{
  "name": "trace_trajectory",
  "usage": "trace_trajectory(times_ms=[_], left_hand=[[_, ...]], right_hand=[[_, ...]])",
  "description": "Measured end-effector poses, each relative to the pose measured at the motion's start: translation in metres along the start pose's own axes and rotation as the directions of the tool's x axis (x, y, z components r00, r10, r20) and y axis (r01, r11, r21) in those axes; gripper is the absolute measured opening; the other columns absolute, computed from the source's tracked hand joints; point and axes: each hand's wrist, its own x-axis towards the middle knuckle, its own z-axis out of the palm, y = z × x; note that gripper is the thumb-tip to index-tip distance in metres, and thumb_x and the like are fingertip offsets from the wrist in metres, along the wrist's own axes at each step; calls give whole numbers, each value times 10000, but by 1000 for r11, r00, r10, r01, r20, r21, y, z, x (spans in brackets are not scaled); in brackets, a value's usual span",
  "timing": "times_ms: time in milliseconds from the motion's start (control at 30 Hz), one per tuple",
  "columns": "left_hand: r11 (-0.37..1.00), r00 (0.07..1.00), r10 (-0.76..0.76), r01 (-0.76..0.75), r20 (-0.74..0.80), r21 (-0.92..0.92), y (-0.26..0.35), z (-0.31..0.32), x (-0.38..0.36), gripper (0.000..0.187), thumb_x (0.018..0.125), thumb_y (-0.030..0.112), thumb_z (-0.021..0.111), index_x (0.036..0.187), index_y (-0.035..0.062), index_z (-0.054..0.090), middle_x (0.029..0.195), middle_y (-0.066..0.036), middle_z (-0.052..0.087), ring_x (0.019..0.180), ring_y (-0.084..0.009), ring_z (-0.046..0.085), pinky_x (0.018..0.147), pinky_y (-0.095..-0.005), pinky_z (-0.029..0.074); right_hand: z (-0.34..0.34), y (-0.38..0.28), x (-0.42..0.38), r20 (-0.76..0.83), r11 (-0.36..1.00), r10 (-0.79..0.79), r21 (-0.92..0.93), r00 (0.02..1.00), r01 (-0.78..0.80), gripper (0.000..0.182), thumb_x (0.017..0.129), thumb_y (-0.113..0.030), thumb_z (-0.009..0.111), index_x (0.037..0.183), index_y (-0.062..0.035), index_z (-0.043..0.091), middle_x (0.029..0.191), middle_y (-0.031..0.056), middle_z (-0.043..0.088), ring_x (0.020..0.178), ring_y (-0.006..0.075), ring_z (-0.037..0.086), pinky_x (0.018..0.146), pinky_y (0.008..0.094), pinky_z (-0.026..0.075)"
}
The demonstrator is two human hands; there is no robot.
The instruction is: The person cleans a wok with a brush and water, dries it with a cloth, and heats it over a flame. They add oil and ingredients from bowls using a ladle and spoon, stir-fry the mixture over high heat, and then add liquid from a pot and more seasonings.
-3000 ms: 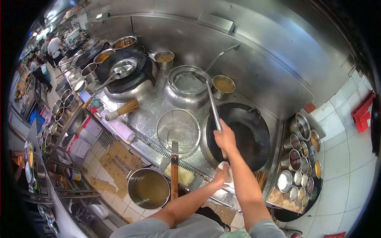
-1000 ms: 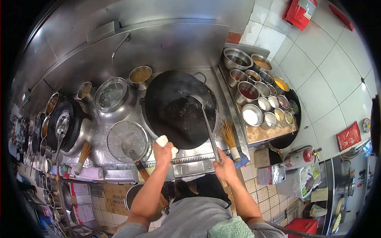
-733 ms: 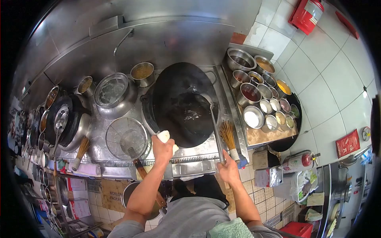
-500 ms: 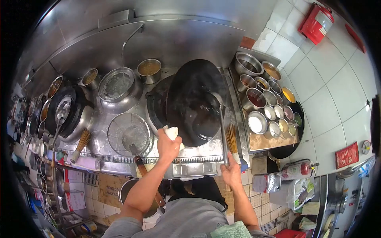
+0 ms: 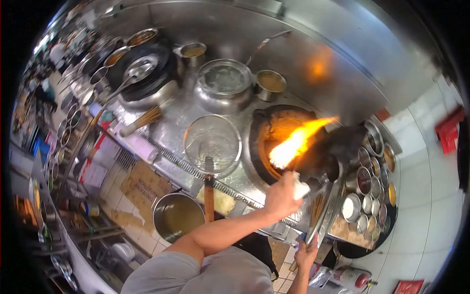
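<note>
My left hand (image 5: 283,196) is closed on a folded white cloth (image 5: 300,187) at the near side of a dark wok (image 5: 348,142). The wok is tilted over to the right and blurred; the cloth and hand hide its near rim. Beside it, a bright flame (image 5: 293,147) rises from the uncovered burner (image 5: 281,122), just beyond my left hand. My right hand (image 5: 306,255) grips a long ladle (image 5: 324,218) by its handle, lower right. The ladle's head end lies near the wok and is hard to make out.
Left of the burner lies a round wire strainer (image 5: 213,147) with a wooden handle. Bamboo brushes lie at the right (image 5: 317,208) and left (image 5: 147,118). Several seasoning tins (image 5: 363,180) stand right. A pot of liquid (image 5: 178,218) sits below the stove edge.
The view has swung left and tilted. The wok has moved off the burner to the right, and a flame now shows. My left hand still holds the cloth, my right the ladle.
</note>
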Motion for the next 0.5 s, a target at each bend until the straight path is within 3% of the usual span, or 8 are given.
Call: trace_trajectory(times_ms=[33,67,133,233,267,333,433,500], left_hand=[[999,999,41,-41,-14,-5,1,1,-3,628,739,181,780,1248,-9,465,1024,-274,673,894,-444,696,781,-525,551],[999,1000,13,-14,-10,-41,-2,4,-6,652,744,184,781,1284,5,463,1050,-279,673,919,-456,689,803,-531,546],[992,999,-32,33,11,-120,-7,8,-11,704,753,189,783,1357,32,457,1102,-287,673,968,-481,675,848,-544,535],[974,983,-183,179,-18,-141,-13,-6,-7,698,755,198,777,1339,11,445,1082,-296,674,958,-489,676,831,-547,536],[932,945,-325,327,38,-156,-24,-7,-5,671,766,215,764,1309,-6,437,1052,-310,676,952,-499,675,828,-554,536],[878,894,-445,446,48,-175,-53,-6,-7,654,777,249,751,1260,-44,422,1018,-339,678,939,-513,677,833,-560,535],[793,809,-587,583,34,-177,-86,5,-19,664,792,283,740,1218,-95,399,1003,-357,679,946,-517,678,857,-545,533],[738,767,-640,626,31,-250,-108,20,-26,702,790,301,744,1210,-136,390,1051,-372,666,1028,-503,669,913,-511,522]], right_hand=[[-1,3,0,13,999,40,14,999,-40,749,872,49,546,1585,-14,325,833,52,615,600,124,545,524,285,433],[-3,-12,-3,17,993,115,26,993,-115,741,847,72,532,1564,13,356,986,100,649,785,159,598,688,295,481],[-10,-40,-9,37,974,224,33,974,-225,730,824,93,522,1540,45,389,1141,149,685,984,197,653,866,305,525],[-10,-82,3,75,965,259,6,963,-261,714,832,87,534,1532,56,394,1150,154,689,1010,206,660,898,310,519],[-8,-95,8,79,970,242,-20,967,-241,709,836,85,537,1530,58,396,1153,154,691,1008,209,663,902,314,520],[0,-119,21,74,986,127,-121,989,-117,696,847,83,540,1529,55,402,1158,153,695,973,215,674,889,329,529],[38,-171,56,31,929,-353,-110,935,355,665,873,58,551,1525,37,419,1118,147,710,922,214,684,863,337,536],[68,-224,89,133,929,-346,-89,929,359,644,885,-10,581,1516,-30,457,1081,176,735,983,295,701,888,365,516]])
